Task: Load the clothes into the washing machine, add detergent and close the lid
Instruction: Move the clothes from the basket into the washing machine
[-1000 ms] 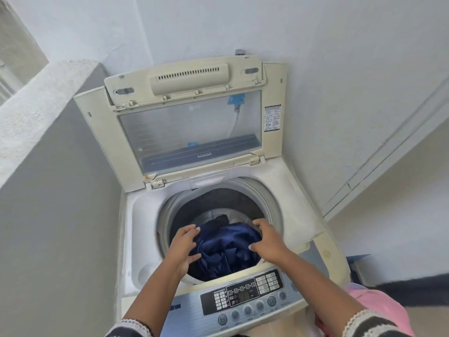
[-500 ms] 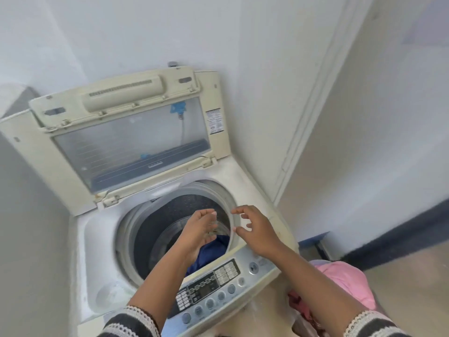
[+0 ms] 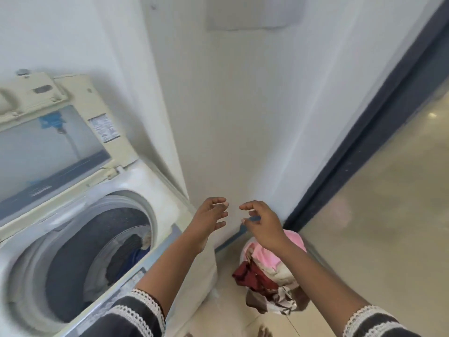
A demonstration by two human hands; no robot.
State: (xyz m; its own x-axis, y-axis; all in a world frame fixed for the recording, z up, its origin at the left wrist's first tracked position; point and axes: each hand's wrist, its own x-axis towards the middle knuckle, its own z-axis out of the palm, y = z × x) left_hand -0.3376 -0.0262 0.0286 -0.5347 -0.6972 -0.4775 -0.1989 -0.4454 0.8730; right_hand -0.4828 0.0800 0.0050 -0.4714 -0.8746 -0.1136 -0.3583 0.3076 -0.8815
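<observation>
The white top-loading washing machine (image 3: 155, 190) stands at the left with its lid (image 3: 80, 113) raised against the wall. Blue cloth (image 3: 134, 256) lies deep in the drum. A pile of clothes (image 3: 264, 271) in pink, dark red and cream sits on the floor to the right of the machine. My left hand (image 3: 209, 220) and my right hand (image 3: 262, 224) hang in the air beside the machine's right corner, above the pile. Both have loosely spread fingers and hold nothing.
A white wall (image 3: 243, 117) runs behind the machine and the pile. A dark baseboard strip (image 3: 364, 142) and a glossy beige floor (image 3: 388, 239) lie to the right.
Both hands let go of the blue cloth in the drum and swung right, out past the machine's corner toward the pile. The view turned right with them.
</observation>
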